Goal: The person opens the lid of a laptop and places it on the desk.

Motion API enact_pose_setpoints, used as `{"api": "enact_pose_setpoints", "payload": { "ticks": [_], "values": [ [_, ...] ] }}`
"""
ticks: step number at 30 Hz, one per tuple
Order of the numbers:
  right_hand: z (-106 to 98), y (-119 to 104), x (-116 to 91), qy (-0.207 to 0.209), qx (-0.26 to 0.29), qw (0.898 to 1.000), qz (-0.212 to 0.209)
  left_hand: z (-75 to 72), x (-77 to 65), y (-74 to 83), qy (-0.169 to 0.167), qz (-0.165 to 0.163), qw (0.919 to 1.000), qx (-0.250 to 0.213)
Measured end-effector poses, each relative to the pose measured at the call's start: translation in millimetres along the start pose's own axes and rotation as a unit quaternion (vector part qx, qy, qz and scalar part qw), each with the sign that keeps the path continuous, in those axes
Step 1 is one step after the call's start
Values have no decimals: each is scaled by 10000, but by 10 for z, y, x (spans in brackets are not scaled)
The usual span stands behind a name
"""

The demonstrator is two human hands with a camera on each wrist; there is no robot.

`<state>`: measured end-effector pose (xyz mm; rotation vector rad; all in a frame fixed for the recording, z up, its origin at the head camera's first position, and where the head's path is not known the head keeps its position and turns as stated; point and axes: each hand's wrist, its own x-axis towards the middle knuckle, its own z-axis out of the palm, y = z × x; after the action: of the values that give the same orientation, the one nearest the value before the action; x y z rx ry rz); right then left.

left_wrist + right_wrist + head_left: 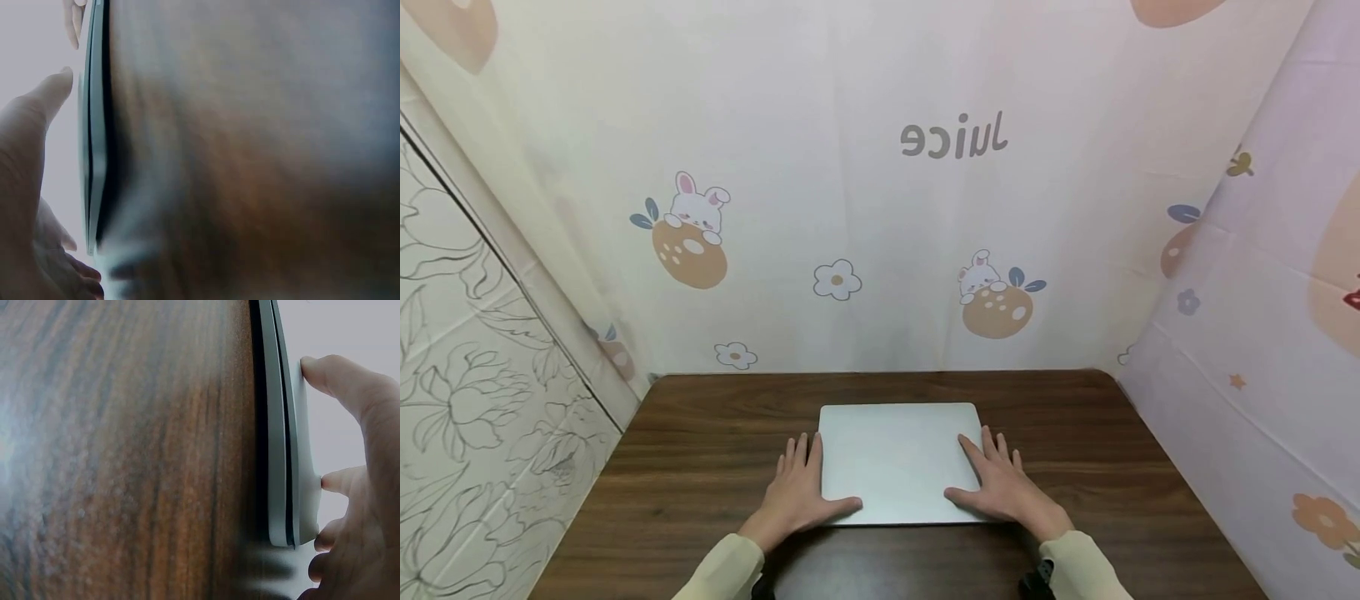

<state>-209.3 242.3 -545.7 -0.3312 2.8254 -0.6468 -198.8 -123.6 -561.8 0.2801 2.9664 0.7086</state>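
A closed silver laptop (898, 462) lies flat on the wooden table, its thin layered edge (97, 144) showing in the left wrist view. My left hand (793, 490) is at its left side, the thumb over the front left corner and the other fingers straight along the left edge. On the opposite side, my right hand (1002, 485) has its thumb and index finger over the lid, while the remaining fingers extend past the right edge. In the right wrist view, the right thumb (337, 375) meets the laptop's lid near its front rim (278, 437).
The dark wood-grain table (715, 467) extends on both sides of the laptop. Behind it hangs a pale printed curtain (880, 208), with another curtain panel (1247, 350) along the right. A floral panel (475, 400) borders the left side.
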Motion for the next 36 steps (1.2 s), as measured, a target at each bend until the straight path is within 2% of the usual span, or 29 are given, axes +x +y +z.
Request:
{"api": "enact_pose_setpoints", "payload": {
  "ticks": [6,14,18,22,30,36],
  "values": [
    [-2,-12,6,45,-62,10000,12,-5,-152,-81,38,20,9998,199],
    [-20,-27,-67,85,79,9999,-81,-19,-255,-116,7,151,9992,359],
    [-26,-14,-108,145,58,9998,-151,-11,-299,-159,120,269,9991,290],
    [-31,-1,-132,199,31,9997,-157,18,-314,-205,225,346,9990,188],
    [-37,-2,-184,500,21,9984,-272,24,-298,-224,-154,209,9984,507],
    [-53,-27,-269,863,-50,9955,-382,45,-304,-234,-93,320,9989,336]
  ]
}}
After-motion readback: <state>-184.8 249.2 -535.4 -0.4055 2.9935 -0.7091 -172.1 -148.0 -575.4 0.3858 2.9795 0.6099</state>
